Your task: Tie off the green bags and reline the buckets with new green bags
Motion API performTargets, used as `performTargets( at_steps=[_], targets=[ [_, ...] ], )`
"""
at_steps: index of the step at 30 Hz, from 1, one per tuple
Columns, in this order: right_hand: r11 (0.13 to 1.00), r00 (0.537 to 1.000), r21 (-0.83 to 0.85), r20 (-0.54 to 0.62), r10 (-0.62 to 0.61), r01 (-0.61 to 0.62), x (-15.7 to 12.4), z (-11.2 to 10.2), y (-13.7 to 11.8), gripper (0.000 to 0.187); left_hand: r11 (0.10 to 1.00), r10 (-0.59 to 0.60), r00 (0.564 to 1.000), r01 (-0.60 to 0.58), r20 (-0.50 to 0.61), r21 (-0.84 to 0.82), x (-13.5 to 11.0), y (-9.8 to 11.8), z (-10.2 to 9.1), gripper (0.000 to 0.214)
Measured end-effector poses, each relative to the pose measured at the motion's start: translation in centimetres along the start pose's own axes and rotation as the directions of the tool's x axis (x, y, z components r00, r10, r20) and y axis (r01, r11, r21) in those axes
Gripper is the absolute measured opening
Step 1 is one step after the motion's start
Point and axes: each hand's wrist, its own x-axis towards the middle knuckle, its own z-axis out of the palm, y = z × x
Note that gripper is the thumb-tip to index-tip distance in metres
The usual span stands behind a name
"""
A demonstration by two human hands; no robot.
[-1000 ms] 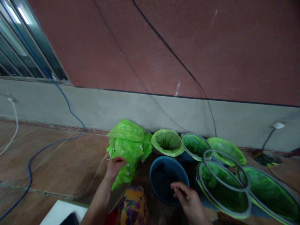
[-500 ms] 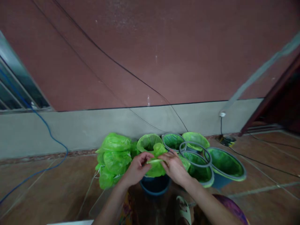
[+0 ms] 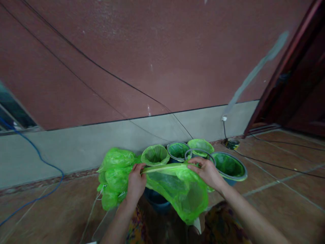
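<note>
Both hands stretch a thin bright green plastic bag [image 3: 177,189] between them, its mouth pulled wide. My left hand [image 3: 135,184] grips the bag's left edge and my right hand [image 3: 207,173] grips its right edge, both closed on the plastic. The bag hangs over a dark blue bucket [image 3: 156,200], mostly hidden behind it. To the left lies a heap of green bags [image 3: 115,176] tied with white strings.
Several buckets lined with green bags [image 3: 154,155] [image 3: 228,165] stand along the grey wall base, one with a loose grey ring [image 3: 199,152] on top. A blue cable [image 3: 38,159] trails left. A black cable and socket [image 3: 223,119] sit right, by a dark doorway [image 3: 299,84].
My left hand took a bag from the heap, my right hand joined it over the blue bucket, and both have pulled the crumpled bag open and wide. The view has swung right.
</note>
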Motion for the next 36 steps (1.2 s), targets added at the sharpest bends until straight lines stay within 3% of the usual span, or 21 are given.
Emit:
performTargets(
  at_steps=[5, 8, 11, 13, 15, 16, 19, 20, 22, 24, 27, 30, 36],
  targets=[
    [0.948, 0.988, 0.293, -0.054, 0.143, -0.121, -0.6, -2.4, 1.6, 0.035, 0.996, -0.086, 0.992, 0.088, -0.09, 0.013, 0.0, -0.5, -1.4, 0.029],
    [0.944, 0.98, 0.295, -0.082, 0.18, -0.148, -0.4, -3.6, 2.7, 0.037, 0.992, -0.095, 0.994, 0.09, -0.048, -0.094, -0.5, -0.3, -1.4, 0.024],
    [0.987, 0.962, -0.005, -0.226, 0.156, -0.161, 0.1, -5.0, 3.0, 0.031, 0.971, -0.04, 0.997, 0.053, 0.061, -0.234, -1.2, 0.8, -0.9, 0.02],
    [0.947, 0.927, -0.284, -0.375, 0.033, -0.149, 0.0, -5.5, 2.0, 0.028, 0.959, 0.012, 0.993, 0.022, 0.12, -0.282, -1.5, 2.1, -0.2, 0.018],
    [0.899, 0.88, -0.432, -0.453, -0.143, -0.076, -1.0, -5.0, -0.1, 0.028, 0.959, 0.059, 0.99, -0.021, 0.127, -0.283, -1.5, 3.8, 0.7, 0.018],
    [0.899, 0.862, -0.437, -0.459, -0.215, -0.009, -1.9, -4.3, -1.4, 0.028, 0.961, 0.079, 0.991, -0.046, 0.112, -0.271, -1.4, 4.8, 1.2, 0.018],
    [0.907, 0.894, -0.357, -0.296, -0.336, 0.223, -5.0, -0.4, -4.7, 0.03, 0.965, 0.13, 0.988, -0.108, 0.079, -0.239, -1.1, 7.9, 2.7, 0.018],
    [0.897, 0.907, -0.383, -0.259, -0.332, 0.219, -5.9, 1.0, -5.2, 0.038, 0.964, 0.146, 0.986, -0.125, 0.076, -0.233, -1.0, 8.9, 3.2, 0.018],
    [0.881, 0.913, -0.459, -0.3, -0.277, 0.117, -6.6, 3.0, -5.2, 0.046, 0.963, 0.171, 0.981, -0.148, 0.086, -0.225, -1.1, 10.5, 4.0, 0.018],
    [0.843, 0.901, -0.538, -0.367, -0.233, -0.001, -6.3, 3.6, -4.0, 0.04, 0.962, 0.192, 0.975, -0.163, 0.115, -0.218, -1.3, 11.7, 4.8, 0.018],
    [0.762, 0.904, -0.646, -0.353, -0.242, -0.048, -5.0, 1.9, -1.6, 0.023, 0.959, 0.223, 0.963, -0.189, 0.15, -0.213, -1.7, 12.4, 6.0, 0.015],
    [0.715, 0.919, -0.699, -0.29, -0.268, -0.012, -4.7, -0.6, 0.4, 0.019, 0.96, 0.244, 0.958, -0.215, 0.153, -0.18, -1.8, 12.2, 6.9, 0.01],
    [0.766, 0.934, -0.642, -0.245, -0.26, 0.045, -6.8, -4.1, 2.0, 0.03, 0.951, 0.306, 0.941, -0.308, 0.146, -0.006, -0.6, 10.4, 7.3, 0.018]
  ],
)
